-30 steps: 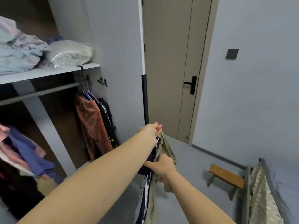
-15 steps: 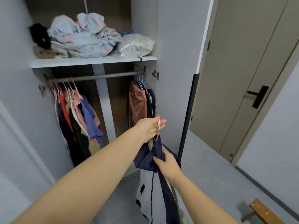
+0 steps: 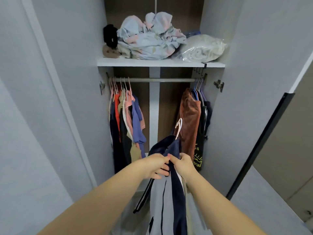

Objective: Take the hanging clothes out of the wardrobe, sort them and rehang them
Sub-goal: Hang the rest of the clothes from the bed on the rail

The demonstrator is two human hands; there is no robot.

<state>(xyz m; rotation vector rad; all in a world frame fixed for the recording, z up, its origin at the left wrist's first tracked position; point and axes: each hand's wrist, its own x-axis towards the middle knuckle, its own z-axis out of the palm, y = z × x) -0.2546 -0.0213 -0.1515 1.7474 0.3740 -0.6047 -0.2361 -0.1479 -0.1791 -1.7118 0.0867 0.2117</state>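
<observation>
Open wardrobe (image 3: 84, 116), seen square-on. The rail (image 3: 160, 80) is taken as the reference for all positions.

Above the rail, a shelf (image 3: 152, 62) is loaded with crumpled bedding (image 3: 147, 43) and a bagged bundle (image 3: 201, 49). At the rail's left end a group of clothes (image 3: 125, 126) is hung on pale hangers. At its right end a second group (image 3: 189, 119) is hung, fronted by a rust-brown piece. The middle stretch of the rail is left bare.

Well below the rail and in front of its bare stretch, a navy-and-grey garment (image 3: 169, 197) is held up on a white hanger (image 3: 178, 128). The hook is left free and pointed up toward the rail. The garment's top is gripped by the left hand (image 3: 155, 165) and pinched just beside it by the right hand (image 3: 183, 165). The two hands are almost touching.

Change over the last second: the view has been swung from the room door to the wardrobe. The left hand, raised at the hook half a second ago, has been brought down onto the fabric.

The garment is judged to be sorted and ready for rehanging. A lift of the hook onto the bare stretch is judged to be the next step, and the fabric could slip off the hanger during that lift.
</observation>
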